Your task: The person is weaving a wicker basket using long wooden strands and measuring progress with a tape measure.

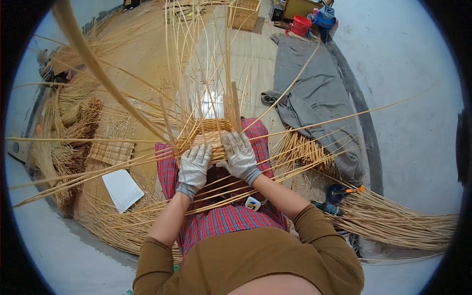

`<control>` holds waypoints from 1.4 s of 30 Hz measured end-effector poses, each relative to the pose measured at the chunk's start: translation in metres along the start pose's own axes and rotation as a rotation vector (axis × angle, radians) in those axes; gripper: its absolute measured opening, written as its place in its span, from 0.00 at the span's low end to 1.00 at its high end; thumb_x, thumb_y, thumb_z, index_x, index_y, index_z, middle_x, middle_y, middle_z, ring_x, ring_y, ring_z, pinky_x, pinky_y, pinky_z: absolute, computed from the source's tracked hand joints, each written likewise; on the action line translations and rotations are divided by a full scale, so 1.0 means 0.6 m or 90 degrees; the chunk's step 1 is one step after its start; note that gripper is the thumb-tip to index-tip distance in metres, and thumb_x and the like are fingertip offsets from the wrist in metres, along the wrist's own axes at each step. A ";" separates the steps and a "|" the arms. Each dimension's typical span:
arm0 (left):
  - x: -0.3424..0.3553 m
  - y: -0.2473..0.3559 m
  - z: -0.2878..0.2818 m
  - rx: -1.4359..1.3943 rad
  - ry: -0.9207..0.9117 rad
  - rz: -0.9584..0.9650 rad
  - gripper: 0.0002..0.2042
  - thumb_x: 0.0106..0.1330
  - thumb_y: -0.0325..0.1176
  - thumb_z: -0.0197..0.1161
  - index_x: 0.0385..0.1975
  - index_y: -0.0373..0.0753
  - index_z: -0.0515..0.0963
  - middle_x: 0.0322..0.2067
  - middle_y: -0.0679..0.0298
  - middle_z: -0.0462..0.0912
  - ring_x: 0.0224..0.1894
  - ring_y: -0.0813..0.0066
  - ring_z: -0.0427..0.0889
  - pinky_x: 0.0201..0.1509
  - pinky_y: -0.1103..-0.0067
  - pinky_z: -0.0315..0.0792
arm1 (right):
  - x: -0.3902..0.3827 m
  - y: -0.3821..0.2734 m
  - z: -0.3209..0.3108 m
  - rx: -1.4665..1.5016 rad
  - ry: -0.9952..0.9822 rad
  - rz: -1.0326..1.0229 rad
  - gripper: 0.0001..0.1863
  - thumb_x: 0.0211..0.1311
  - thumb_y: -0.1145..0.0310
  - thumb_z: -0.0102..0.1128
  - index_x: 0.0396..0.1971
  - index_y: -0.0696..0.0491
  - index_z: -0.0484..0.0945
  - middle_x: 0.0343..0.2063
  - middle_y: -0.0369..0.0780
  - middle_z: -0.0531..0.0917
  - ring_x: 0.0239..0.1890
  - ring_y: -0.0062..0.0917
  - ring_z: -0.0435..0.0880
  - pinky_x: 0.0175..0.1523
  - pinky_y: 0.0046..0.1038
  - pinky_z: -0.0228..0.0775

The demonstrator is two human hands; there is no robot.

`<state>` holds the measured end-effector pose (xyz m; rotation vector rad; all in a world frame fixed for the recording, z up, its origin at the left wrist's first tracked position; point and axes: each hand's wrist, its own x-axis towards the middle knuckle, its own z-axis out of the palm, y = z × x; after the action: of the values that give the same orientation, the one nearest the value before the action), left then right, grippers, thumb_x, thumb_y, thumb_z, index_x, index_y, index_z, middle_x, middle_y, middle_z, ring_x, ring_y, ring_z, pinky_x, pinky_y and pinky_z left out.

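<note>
A partly woven wicker basket [214, 140] rests across my lap on a red and blue plaid cloth [223, 219]. Long unwoven willow rods stick out from it in all directions. My left hand [195, 164], in a pale work glove, grips the near left corner, its fingers laid together over the weave. On the near right corner my right hand [239, 153], gloved too, holds the basket with its thumb turned inward. Several rods pass just in front of my wrists. The undersides of both hands are hidden.
Bundles of rods [398, 223] lie at right and left. A woven panel [110, 151] and a white sheet [123, 190] are on the left. A grey cloth [314, 83] covers more rods. Farther off stand a red bucket [299, 25] and a wicker box [244, 14]. Another person [46, 66] sits far left.
</note>
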<state>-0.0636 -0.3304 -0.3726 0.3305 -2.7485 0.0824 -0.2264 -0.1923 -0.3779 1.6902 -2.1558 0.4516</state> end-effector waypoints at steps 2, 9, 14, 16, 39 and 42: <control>0.001 -0.008 0.006 0.013 -0.006 -0.011 0.32 0.60 0.41 0.60 0.67 0.46 0.64 0.61 0.58 0.72 0.63 0.60 0.70 0.66 0.61 0.59 | 0.009 -0.001 0.011 -0.048 0.017 -0.004 0.45 0.55 0.41 0.55 0.64 0.62 0.65 0.64 0.52 0.66 0.70 0.44 0.59 0.75 0.48 0.39; 0.025 0.001 -0.017 0.018 0.065 -0.030 0.29 0.55 0.32 0.61 0.62 0.44 0.70 0.51 0.60 0.77 0.49 0.63 0.76 0.55 0.64 0.65 | 0.022 -0.012 0.015 -0.074 0.043 0.048 0.38 0.50 0.47 0.59 0.57 0.58 0.72 0.54 0.48 0.76 0.61 0.42 0.70 0.70 0.47 0.51; 0.030 0.002 -0.021 -0.028 0.046 -0.026 0.29 0.55 0.29 0.57 0.62 0.45 0.69 0.52 0.59 0.77 0.51 0.62 0.76 0.57 0.65 0.66 | 0.019 -0.009 -0.013 -0.028 0.019 0.058 0.37 0.55 0.42 0.59 0.56 0.57 0.73 0.53 0.47 0.77 0.60 0.41 0.72 0.70 0.45 0.52; 0.008 -0.005 -0.016 -0.069 -0.018 -0.063 0.36 0.51 0.37 0.69 0.65 0.48 0.67 0.58 0.58 0.73 0.61 0.60 0.71 0.66 0.61 0.60 | 0.050 -0.009 -0.077 0.079 -0.042 0.050 0.33 0.56 0.47 0.61 0.56 0.55 0.73 0.52 0.46 0.77 0.58 0.40 0.74 0.67 0.43 0.57; 0.099 0.091 0.067 -0.367 0.037 -0.033 0.30 0.59 0.40 0.65 0.61 0.42 0.65 0.54 0.54 0.76 0.55 0.51 0.75 0.57 0.61 0.69 | 0.198 0.021 -0.211 -0.295 -0.135 -0.851 0.14 0.56 0.60 0.56 0.41 0.46 0.80 0.44 0.32 0.82 0.54 0.26 0.77 0.75 0.36 0.50; 0.078 0.078 0.126 -0.050 0.287 -0.134 0.23 0.66 0.38 0.61 0.59 0.40 0.66 0.44 0.52 0.82 0.37 0.53 0.83 0.45 0.64 0.78 | 0.244 0.034 -0.201 0.133 0.106 -0.694 0.21 0.63 0.56 0.53 0.52 0.49 0.75 0.50 0.38 0.79 0.60 0.30 0.73 0.72 0.33 0.55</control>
<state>-0.1438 -0.3026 -0.4264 0.5084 -2.2527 -0.0069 -0.2675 -0.2575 -0.2034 2.4849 -0.8411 0.4501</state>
